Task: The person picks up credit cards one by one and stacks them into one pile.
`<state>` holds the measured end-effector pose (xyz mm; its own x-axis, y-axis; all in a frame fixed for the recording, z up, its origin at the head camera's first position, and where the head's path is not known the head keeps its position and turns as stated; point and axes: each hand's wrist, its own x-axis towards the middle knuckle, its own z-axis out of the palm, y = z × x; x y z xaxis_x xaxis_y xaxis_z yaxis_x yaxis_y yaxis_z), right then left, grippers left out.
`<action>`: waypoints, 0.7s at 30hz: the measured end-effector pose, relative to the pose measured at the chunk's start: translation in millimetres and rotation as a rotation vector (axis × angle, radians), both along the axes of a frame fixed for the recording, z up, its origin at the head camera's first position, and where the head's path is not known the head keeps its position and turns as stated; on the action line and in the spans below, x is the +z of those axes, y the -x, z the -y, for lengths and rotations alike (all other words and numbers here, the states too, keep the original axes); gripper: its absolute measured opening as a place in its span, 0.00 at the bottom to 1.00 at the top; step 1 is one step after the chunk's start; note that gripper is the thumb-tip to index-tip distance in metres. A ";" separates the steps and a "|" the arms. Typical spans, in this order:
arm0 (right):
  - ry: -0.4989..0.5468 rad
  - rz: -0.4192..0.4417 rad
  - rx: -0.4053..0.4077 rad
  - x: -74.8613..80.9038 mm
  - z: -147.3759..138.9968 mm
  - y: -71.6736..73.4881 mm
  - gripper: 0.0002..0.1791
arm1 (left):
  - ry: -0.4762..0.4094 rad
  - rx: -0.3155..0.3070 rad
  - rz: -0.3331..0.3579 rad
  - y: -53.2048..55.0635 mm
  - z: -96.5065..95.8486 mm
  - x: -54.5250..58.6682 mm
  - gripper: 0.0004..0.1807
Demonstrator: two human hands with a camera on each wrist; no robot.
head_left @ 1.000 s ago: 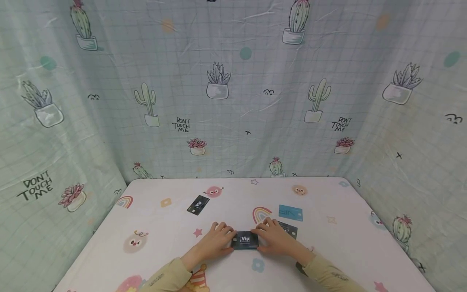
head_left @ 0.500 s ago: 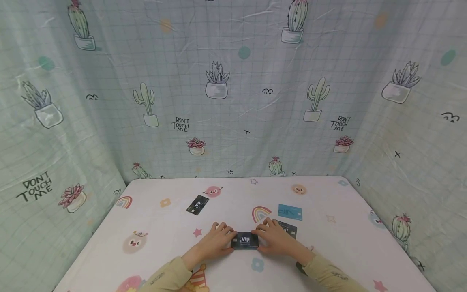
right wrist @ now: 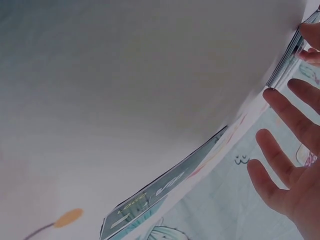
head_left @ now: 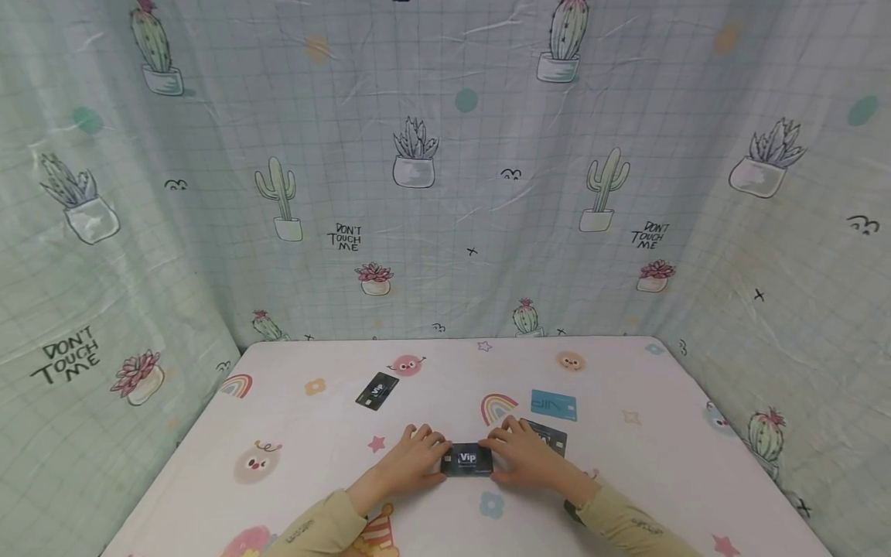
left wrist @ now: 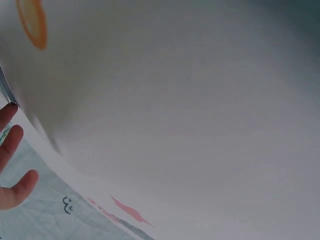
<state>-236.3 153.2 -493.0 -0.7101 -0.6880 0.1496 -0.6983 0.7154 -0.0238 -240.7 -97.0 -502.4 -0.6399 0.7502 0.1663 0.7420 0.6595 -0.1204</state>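
Observation:
A small stack of dark cards (head_left: 467, 459), its top one lettered "Vip", lies flat on the table between both hands in the head view. My left hand (head_left: 409, 462) pinches its left end, thumb at the near corner and a finger at the far one. On the opposite end, my right hand (head_left: 527, 458) grips the corners the same way. From the right wrist, the layered edges of the card stack (right wrist: 286, 64) show between thumb and finger, the other fingers spread apart. Only a sliver of the stack (left wrist: 6, 89) enters the left wrist view.
A black Vip card (head_left: 377, 391) lies at the back left. Past the right hand are a blue card (head_left: 554, 405) and a dark card (head_left: 555, 439), partly covered by that hand. Another dark card (head_left: 572, 510) peeks out under the right sleeve. Patterned curtains enclose the table.
Both hands stay at the two ends of the stack with hardly any movement. The loose cards have not moved; the head view shifted very slightly.

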 end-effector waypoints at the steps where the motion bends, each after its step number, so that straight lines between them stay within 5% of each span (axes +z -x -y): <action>1: 0.001 -0.003 0.001 -0.4 0.0 0.1 0.27 | -0.001 0.001 0.002 -0.1 0.1 0.2 0.26; 21: 0.010 0.003 -0.002 -3.0 -0.3 1.3 0.27 | -0.009 0.002 0.003 0.8 0.8 1.2 0.28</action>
<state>-237.6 153.5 -496.0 -0.7120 -0.6851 0.1540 -0.6967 0.7166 -0.0331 -241.5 -97.7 -501.1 -0.6421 0.7473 0.1710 0.7407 0.6623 -0.1128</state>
